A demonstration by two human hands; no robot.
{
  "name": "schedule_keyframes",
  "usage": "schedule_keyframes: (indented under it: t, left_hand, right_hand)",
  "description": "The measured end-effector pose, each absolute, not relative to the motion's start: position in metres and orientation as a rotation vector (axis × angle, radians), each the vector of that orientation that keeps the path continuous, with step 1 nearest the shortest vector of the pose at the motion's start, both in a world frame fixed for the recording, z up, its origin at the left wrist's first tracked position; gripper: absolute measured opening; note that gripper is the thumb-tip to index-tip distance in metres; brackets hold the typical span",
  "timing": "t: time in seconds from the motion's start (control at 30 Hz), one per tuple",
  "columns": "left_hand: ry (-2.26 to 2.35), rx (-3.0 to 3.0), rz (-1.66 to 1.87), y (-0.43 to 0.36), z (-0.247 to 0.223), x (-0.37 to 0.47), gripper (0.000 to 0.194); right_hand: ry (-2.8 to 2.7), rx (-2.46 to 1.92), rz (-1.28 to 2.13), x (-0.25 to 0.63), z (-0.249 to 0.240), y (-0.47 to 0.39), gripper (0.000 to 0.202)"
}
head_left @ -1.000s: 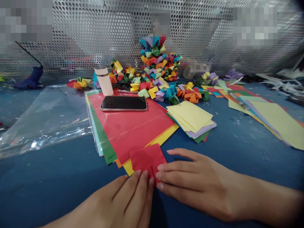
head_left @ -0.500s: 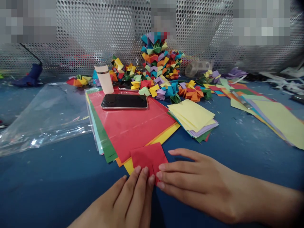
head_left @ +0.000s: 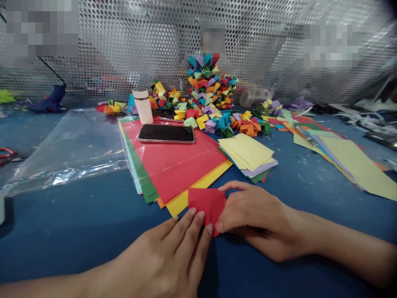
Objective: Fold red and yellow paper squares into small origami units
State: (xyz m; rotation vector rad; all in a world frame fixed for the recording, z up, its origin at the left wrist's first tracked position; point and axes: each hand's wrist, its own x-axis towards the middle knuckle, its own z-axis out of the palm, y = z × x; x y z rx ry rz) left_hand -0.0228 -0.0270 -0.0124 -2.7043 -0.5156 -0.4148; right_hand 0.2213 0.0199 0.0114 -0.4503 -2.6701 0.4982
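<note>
A small square of red paper [head_left: 206, 200] with folds lies in front of me, its lower part covered by my fingers. My left hand [head_left: 169, 250] rests on its lower left, fingertips gathered and pressing it, thumb close to the index finger. At the right edge, my right hand [head_left: 263, 219] grips the paper with curled fingers, the index finger bent along the upper right corner. Part of that hand's grip is hidden behind its knuckles. Just beyond the red square, a yellow sheet [head_left: 198, 188] sticks out from under a large red sheet [head_left: 173, 169].
A phone [head_left: 166, 133] and a white cylinder [head_left: 144, 108] stand on the sheets. Pale yellow squares [head_left: 248, 150] top a stack at right. Folded paper pieces [head_left: 203, 91] form a tower behind. A clear plastic sleeve [head_left: 74, 145] and red-handled tool [head_left: 8, 155] are left.
My right hand has gone from flat, extended fingers to a curled grip on the paper's right edge. The red square looks slightly turned. The view has shifted a little.
</note>
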Motion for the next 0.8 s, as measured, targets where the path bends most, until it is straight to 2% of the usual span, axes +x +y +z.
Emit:
schedule_keyframes:
  t: [0.2,0.43,0.8]
  left_hand:
    - [-0.509,-2.720,-0.327,-0.027,-0.010,-0.021,0.039]
    - [-0.538,-2.713,-0.447,-0.021,-0.010,-0.018,0.036]
    - [-0.540,-2.645,-0.534,-0.019,-0.023,-0.018,0.030]
  right_hand:
    - [-2.510,-0.671,0.804,0.215,0.011,0.020,0.014]
    - [-2.464,-0.784,0.659,0.211,0.005,0.010,0.021]
    - [-2.375,-0.994,0.777,0.210,0.000,0.008,0.018]
